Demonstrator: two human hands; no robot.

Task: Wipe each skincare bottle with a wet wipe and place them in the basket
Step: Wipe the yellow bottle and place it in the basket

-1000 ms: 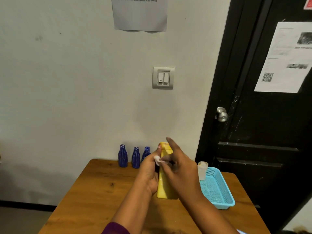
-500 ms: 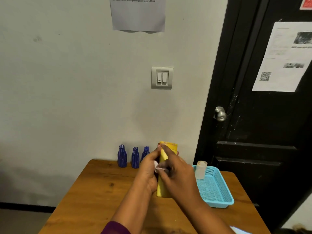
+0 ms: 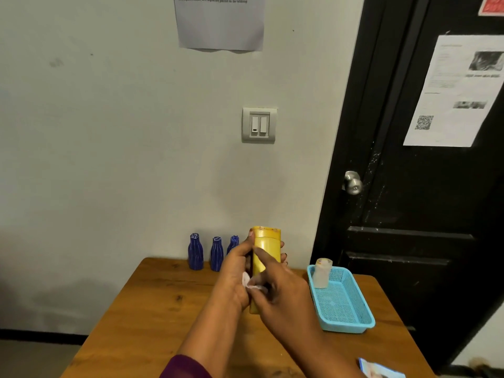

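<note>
While left hand (image 3: pixel 234 274) grips yellow bottle (image 3: pixel 267 245) | right hand (image 3: pixel 283 294) half-hides wipe (image 3: pixel 247 281)

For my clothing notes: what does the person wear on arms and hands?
The left hand and right hand are bare: no gloves, rings or watch visible. A dark purple sleeve ends on the left forearm; the right forearm shows none.

A pale wall (image 3: pixel 109 132) carries a double light switch (image 3: pixel 259 125) and a printed sheet (image 3: pixel 221 23) higher up — a dark skirting (image 3: pixel 32 333) runs along its foot above the greyish floor (image 3: pixel 27 358). To the right stands a black door (image 3: pixel 409 214) with a round metal knob (image 3: pixel 353 183) and a notice (image 3: pixel 458 91) bearing a QR code. A wooden table (image 3: pixel 152 309) sits against the wall.
</note>
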